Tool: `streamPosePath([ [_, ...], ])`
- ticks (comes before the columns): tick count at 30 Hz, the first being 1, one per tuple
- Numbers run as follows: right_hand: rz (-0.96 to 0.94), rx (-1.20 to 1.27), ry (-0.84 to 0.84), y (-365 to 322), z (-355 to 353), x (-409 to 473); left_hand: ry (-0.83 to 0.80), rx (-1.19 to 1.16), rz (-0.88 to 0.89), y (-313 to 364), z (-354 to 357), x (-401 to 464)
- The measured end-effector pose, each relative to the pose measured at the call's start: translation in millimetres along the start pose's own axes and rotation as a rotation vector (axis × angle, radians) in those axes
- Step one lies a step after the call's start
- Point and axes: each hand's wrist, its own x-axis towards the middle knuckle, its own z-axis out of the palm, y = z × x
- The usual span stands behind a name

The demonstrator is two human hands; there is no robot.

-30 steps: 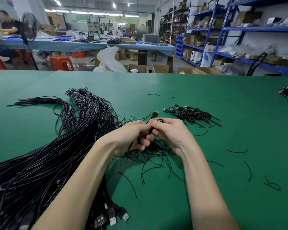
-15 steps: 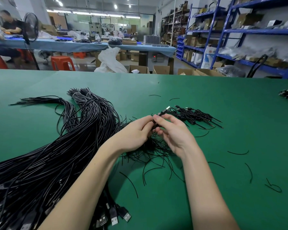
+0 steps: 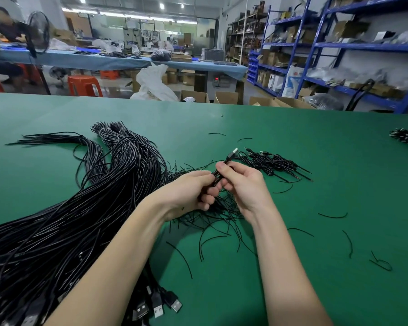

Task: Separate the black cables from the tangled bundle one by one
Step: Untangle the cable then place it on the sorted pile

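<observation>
At the centre of the frame a black cable with a USB plug pointing up and right is pinched by both hands. The left hand curls round its lower part; the right hand pinches it just below the plug. The tangled bundle spreads lower left on the green table, a smaller pile just right of the plug.
</observation>
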Motion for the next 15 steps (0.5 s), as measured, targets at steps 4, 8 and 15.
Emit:
streamPosePath([
  [4,0.036,0.035,0.006,-1.9,-4.6,0.2,0.218,0.063,0.072,-5.0,-4.8,7.9],
  [8,-0.041,-0.891,0.045,14.8,-19.7,-2.2,0.399,0.179,0.167,-11.9,-14.3,14.0],
  [15,-0.061,-1.001,0.204,23.8,-12.7,-1.0,0.403,0.248,0.202,-19.7,-14.7,15.4],
])
